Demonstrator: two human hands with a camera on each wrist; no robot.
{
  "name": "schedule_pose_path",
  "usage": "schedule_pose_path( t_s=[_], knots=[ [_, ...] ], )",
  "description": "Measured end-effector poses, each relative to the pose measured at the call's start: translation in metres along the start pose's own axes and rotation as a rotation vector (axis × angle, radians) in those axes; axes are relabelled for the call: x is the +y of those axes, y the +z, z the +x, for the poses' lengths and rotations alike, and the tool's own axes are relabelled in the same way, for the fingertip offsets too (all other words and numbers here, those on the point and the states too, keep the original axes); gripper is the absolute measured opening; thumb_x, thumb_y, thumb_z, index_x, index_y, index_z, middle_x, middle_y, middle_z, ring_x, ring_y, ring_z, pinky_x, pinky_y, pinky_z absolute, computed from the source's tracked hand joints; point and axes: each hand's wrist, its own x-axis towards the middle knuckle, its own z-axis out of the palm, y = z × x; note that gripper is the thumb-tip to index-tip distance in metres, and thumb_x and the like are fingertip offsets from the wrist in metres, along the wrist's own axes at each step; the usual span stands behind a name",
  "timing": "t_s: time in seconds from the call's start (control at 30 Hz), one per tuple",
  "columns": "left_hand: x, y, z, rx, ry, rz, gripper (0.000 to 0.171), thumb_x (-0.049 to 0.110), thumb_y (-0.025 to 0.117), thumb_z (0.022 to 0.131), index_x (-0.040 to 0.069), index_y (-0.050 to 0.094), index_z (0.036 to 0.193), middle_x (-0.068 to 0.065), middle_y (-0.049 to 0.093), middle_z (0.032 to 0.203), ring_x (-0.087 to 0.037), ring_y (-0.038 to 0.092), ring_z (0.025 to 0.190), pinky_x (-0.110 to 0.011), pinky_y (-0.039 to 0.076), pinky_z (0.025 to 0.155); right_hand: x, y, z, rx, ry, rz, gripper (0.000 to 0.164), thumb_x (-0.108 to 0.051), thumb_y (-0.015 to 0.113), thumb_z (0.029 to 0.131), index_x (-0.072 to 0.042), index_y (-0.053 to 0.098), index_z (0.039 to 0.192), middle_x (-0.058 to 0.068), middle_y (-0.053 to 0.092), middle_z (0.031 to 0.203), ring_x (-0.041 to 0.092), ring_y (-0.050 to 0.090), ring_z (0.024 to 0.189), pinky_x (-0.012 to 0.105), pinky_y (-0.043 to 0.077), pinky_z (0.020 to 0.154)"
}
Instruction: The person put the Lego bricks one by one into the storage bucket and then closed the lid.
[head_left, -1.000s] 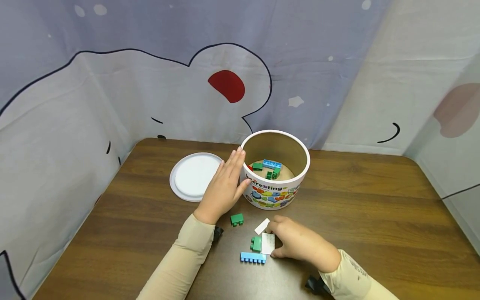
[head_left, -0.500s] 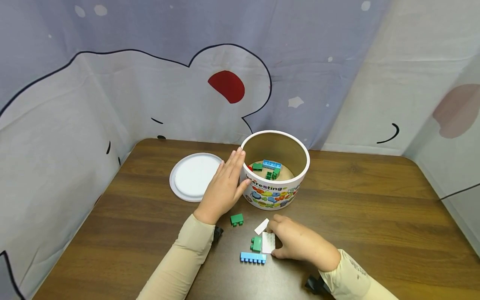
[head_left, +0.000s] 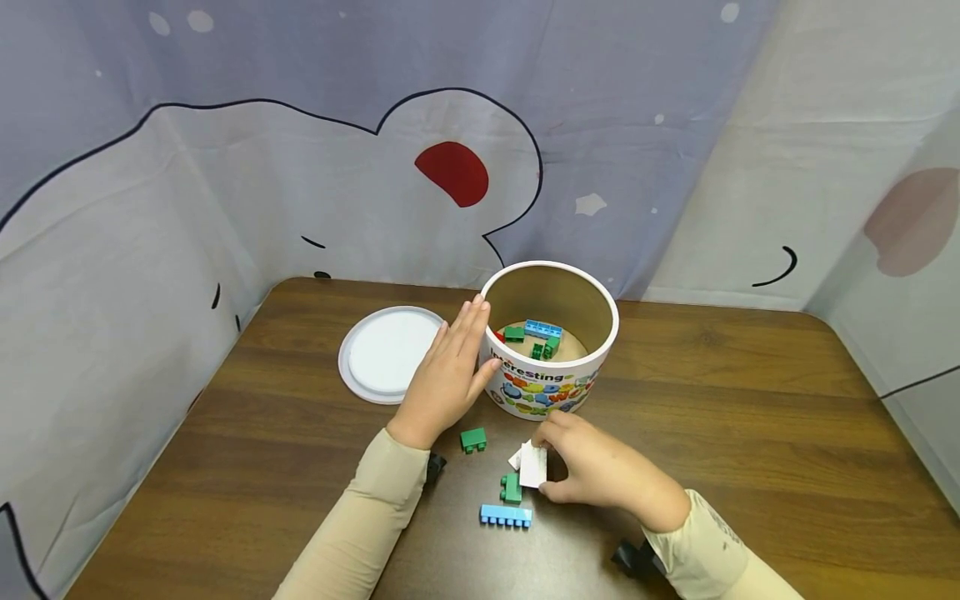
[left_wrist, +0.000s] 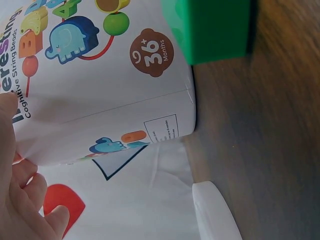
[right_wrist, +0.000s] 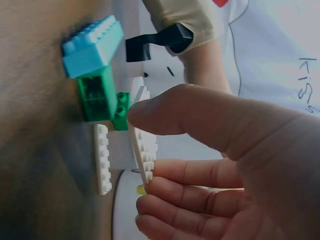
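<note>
My right hand (head_left: pixel 596 467) pinches a white studded building plate (head_left: pixel 533 465) between thumb and fingers. In the right wrist view the plate (right_wrist: pixel 145 155) stands tilted above the table, studs toward the fingers. A narrower white studded plate (right_wrist: pixel 102 160) lies on the table beneath it, partly covered in the head view. Nearby lie a green building block (head_left: pixel 512 488) and a long blue block (head_left: pixel 506 516). My left hand (head_left: pixel 444 375), fingers straight, rests against the side of a printed bucket (head_left: pixel 542 392).
Inside the bucket are several green, blue and red blocks. A white round lid (head_left: pixel 386 354) lies left of it. Another green block (head_left: pixel 473 440) sits on the wooden table (head_left: pixel 720 400) between the left wrist and the white plates. A printed cloth (head_left: pixel 300 183) hangs behind.
The right hand has lifted the larger white plate off the table and moved it slightly toward the bucket, over the narrower plate. The left hand has stayed against the bucket.
</note>
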Motion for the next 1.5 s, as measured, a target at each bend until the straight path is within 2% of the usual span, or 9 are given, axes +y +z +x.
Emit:
schedule_pose_path(
  t_s=[0.13,0.4,0.6,0.93,1.07,1.3,1.5],
  knots=[
    [0.0,0.0,0.0,0.001,0.002,0.001,0.077,0.033,0.057,0.105,0.008,0.014,0.163,-0.007,0.013,0.17,-0.02,0.012,0.156,-0.05,0.019,0.123,0.0,-0.005,0.002,0.024,0.006,0.037,0.036,-0.016,0.086,0.072,-0.006,0.067,0.101,-0.001,0.058,0.097,0.011,0.053,0.084,0.029,0.051,0.075],
    [0.0,0.0,0.001,0.0,0.0,-0.004,0.076,0.033,0.057,0.105,0.008,0.014,0.163,-0.007,0.013,0.17,-0.02,0.012,0.156,-0.05,0.019,0.123,-0.001,-0.017,0.004,0.13,0.002,0.065,0.036,-0.013,0.086,0.072,-0.006,0.067,0.101,0.0,0.059,0.095,0.019,0.061,0.086,0.029,0.054,0.078],
    [0.0,0.0,0.001,0.006,0.003,-0.007,0.076,0.032,0.057,0.105,0.008,0.015,0.163,-0.007,0.013,0.17,-0.02,0.013,0.156,-0.051,0.02,0.122,-0.005,-0.03,0.005,0.229,0.008,0.068,0.039,-0.012,0.089,0.071,-0.007,0.068,0.103,-0.002,0.06,0.097,0.014,0.061,0.088,0.031,0.056,0.079],
    [-0.001,0.0,0.0,0.007,0.0,-0.009,0.076,0.032,0.058,0.105,0.008,0.015,0.163,-0.007,0.014,0.17,-0.02,0.013,0.156,-0.051,0.021,0.122,-0.003,-0.059,0.011,0.407,-0.136,0.048,0.047,-0.006,0.09,0.068,-0.005,0.068,0.109,0.002,0.062,0.1,0.019,0.067,0.09,0.036,0.059,0.076],
    [-0.001,0.001,0.001,0.005,0.002,-0.005,0.076,0.032,0.058,0.105,0.008,0.015,0.163,-0.007,0.014,0.17,-0.02,0.013,0.156,-0.052,0.021,0.122,0.001,-0.07,0.017,0.476,-0.151,0.034,0.046,-0.004,0.089,0.067,-0.004,0.069,0.109,0.003,0.063,0.101,0.019,0.066,0.091,0.036,0.058,0.078],
    [-0.002,0.0,0.0,0.009,-0.002,-0.006,0.076,0.031,0.058,0.105,0.008,0.016,0.163,-0.007,0.014,0.17,-0.021,0.014,0.155,-0.052,0.021,0.122,0.012,-0.082,0.038,0.519,-0.103,0.038,0.043,-0.007,0.088,0.071,-0.003,0.069,0.109,0.007,0.065,0.102,0.021,0.064,0.092,0.039,0.056,0.082],
    [-0.002,0.0,-0.001,0.009,-0.004,-0.009,0.076,0.031,0.058,0.104,0.008,0.015,0.163,-0.008,0.014,0.17,-0.021,0.014,0.155,-0.052,0.021,0.122,0.023,-0.084,0.059,0.463,0.05,0.069,0.043,-0.007,0.088,0.075,0.002,0.068,0.112,0.012,0.064,0.103,0.027,0.063,0.094,0.044,0.054,0.086]
  ],
)
